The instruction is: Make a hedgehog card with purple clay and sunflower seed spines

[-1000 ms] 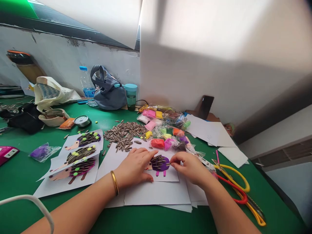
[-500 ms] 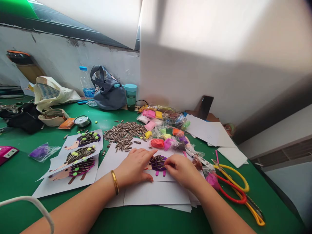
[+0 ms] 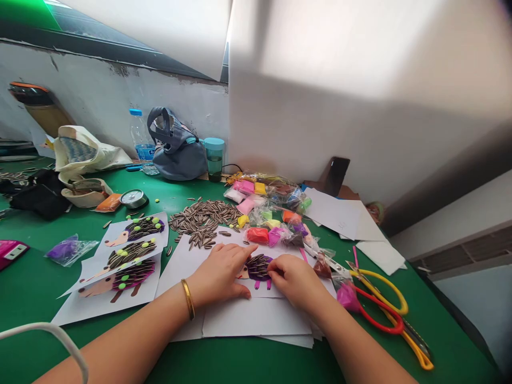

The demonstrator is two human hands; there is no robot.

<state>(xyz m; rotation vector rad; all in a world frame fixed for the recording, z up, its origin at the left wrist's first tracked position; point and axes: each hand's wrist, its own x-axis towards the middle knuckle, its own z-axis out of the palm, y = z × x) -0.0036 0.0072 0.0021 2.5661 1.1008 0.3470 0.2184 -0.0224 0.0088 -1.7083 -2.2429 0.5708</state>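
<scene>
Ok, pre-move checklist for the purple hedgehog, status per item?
Left hand pressing the paper sheet flat: ok.
Right hand at the purple clay hedgehog body: ok.
Seed in the right hand: cannot tell, fingers hide it.
Striped sunflower seeds piled just beyond the sheet, within reach: ok.
Green clay dots as on the other hedgehogs: not ok, none visible on this body.
Scissors off the sheet: ok.

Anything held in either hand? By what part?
Left hand presses the paper sheet, holding nothing. Right hand's fingers touch the purple hedgehog; a pinched seed can't be told.
</scene>
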